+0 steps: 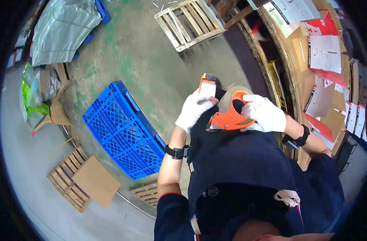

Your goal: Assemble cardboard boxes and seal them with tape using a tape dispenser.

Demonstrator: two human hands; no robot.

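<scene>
My right hand [264,114], in a white glove, is closed on an orange tape dispenser [227,120]. Its rounded loop rises beside my fingers, and its body points to the left, over the dark apron [239,156]. My left hand [194,109], also gloved in white, grips a small block-like item [208,87] with a white face and orange edges; its exact kind is unclear. The two held things are close together but apart, in front of my body. A black strap with a small device sits on each wrist.
A blue plastic pallet [125,130] stands to the left. A wooden pallet [189,24] lies ahead. On the right, a wooden workbench [289,66] carries cardboard and printed sheets. A wrapped load [65,32] is at far left, and a cardboard sheet [96,180] leans on slats at lower left.
</scene>
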